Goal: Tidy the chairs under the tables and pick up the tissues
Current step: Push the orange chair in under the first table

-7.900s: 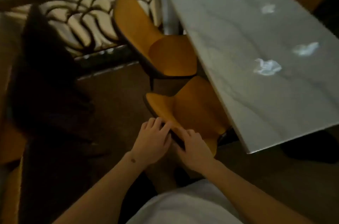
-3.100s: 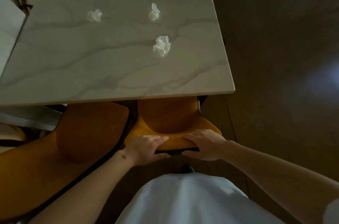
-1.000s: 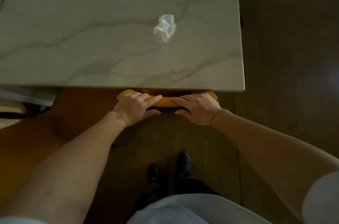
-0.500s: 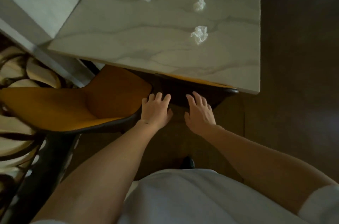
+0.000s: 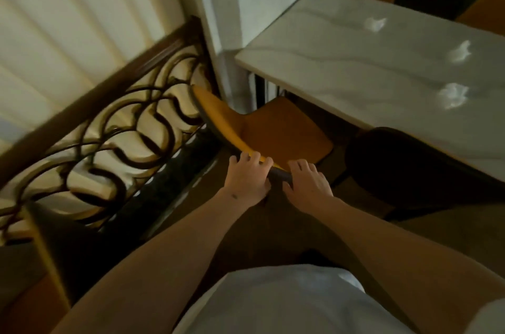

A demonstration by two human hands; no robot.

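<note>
Hands (image 5: 276, 179) grip chair (image 5: 276, 128) back's top edge; seat partly under table (image 5: 355, 65).

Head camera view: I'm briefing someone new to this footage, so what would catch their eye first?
Most likely the two bare hands, left hand and right hand, on the top edge of an orange chair that stands only partly under the marble table. Next, three crumpled tissues lying white on the tabletop at right. At left, a dark scrolled railing runs in front of pale curtains.
</note>
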